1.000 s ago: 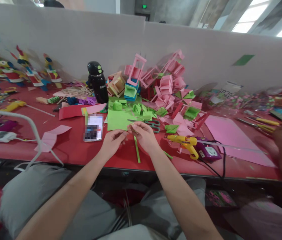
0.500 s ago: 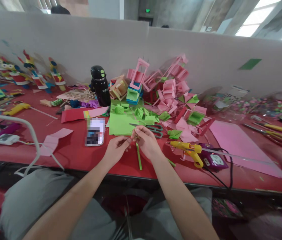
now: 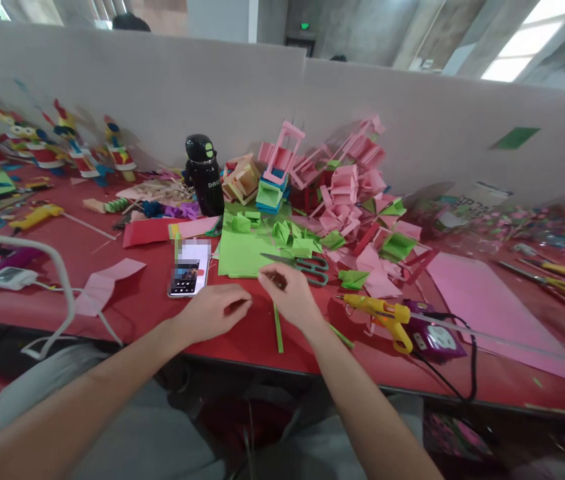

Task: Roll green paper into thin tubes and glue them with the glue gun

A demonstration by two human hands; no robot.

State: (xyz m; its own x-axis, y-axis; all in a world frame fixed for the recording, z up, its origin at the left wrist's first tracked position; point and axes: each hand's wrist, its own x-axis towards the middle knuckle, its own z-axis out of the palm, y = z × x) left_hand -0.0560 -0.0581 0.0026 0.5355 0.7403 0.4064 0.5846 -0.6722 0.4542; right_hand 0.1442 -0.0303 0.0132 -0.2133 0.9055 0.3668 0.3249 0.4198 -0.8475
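My left hand hovers over the red table edge, just below the phone. Its fingers curve loosely, with a gap inside the thumb and nothing visible in them. My right hand is closed in a pinch near the scissors and the light green paper sheet; whatever it pinches is too small and hidden to name. Under it lies a narrow green paper strip, with another green strip to its right.
A yellow glue gun rests by a purple box at right, its black cable hanging off the edge. Folded pink paper pieces are heaped behind. A black bottle stands back left; a white cable arches at left.
My hands have come apart. The left has moved left and down toward the phone, its fingers loosening; the right stays pinched, in nearly the same place. The view has shifted slightly.
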